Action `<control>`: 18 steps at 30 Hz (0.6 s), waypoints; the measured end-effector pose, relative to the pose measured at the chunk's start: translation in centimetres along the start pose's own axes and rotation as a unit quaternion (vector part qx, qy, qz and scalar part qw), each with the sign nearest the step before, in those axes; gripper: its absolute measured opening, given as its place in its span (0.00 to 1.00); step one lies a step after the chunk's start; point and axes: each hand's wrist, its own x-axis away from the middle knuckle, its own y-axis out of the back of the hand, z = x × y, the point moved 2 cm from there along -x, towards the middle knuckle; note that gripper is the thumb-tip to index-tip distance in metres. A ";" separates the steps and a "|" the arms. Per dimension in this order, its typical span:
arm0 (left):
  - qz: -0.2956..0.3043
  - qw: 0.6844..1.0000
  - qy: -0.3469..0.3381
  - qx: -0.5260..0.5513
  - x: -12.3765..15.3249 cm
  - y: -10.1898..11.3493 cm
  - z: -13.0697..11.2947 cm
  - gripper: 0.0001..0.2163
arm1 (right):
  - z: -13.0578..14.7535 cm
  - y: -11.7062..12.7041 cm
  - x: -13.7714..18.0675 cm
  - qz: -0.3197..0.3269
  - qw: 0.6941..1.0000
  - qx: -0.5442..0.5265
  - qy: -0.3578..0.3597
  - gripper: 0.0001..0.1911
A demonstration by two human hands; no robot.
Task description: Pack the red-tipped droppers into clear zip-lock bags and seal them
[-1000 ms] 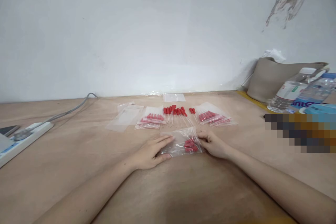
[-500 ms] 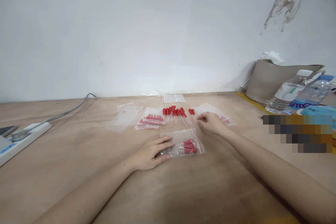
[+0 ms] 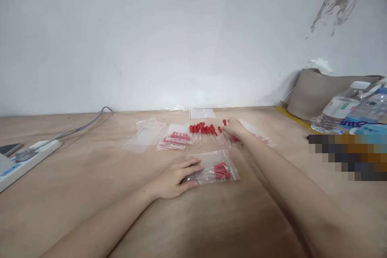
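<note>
My left hand (image 3: 177,177) lies with fingers spread on the left end of a clear zip bag (image 3: 205,157). Inside that bag are several red-bulbed droppers (image 3: 222,171), bulbs toward the right. Farther off, my right hand (image 3: 234,127) has its fingers pinched together on a dropper whose red bulb (image 3: 224,122) sticks out on their left; its tube is hidden. Another single dropper (image 3: 219,128) lies just left of this hand. Beside it is a loose row of droppers (image 3: 202,127) with thin clear tubes pointing toward me.
Filled bags (image 3: 178,139) are stacked left of the loose droppers, flat bags (image 3: 145,133) beyond them. More bags (image 3: 254,132) lie partly behind my right hand. A power strip (image 3: 36,161) sits at left; a bottle (image 3: 338,109) and a grey-brown container (image 3: 305,92) stand at right.
My right hand has moved slightly left and away from me and lifted a dropper from the pair at the right of the row. The left hand stays on the bag. The view has shifted slightly.
</note>
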 end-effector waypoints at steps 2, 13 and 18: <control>0.001 1.000 0.001 -0.003 0.0 0.0 0.0 0.21 | -1.1 1.0 1.5 -0.029 0.997 -0.063 0.014 0.26; -0.001 1.000 0.006 -0.002 0.0 -0.3 0.3 0.20 | -6.8 0.6 9.8 -0.080 0.856 -0.510 -0.028 0.18; -0.004 1.000 0.002 -0.007 0.0 -0.1 0.1 0.21 | -6.2 -0.3 10.3 -0.001 0.810 -0.584 -0.043 0.14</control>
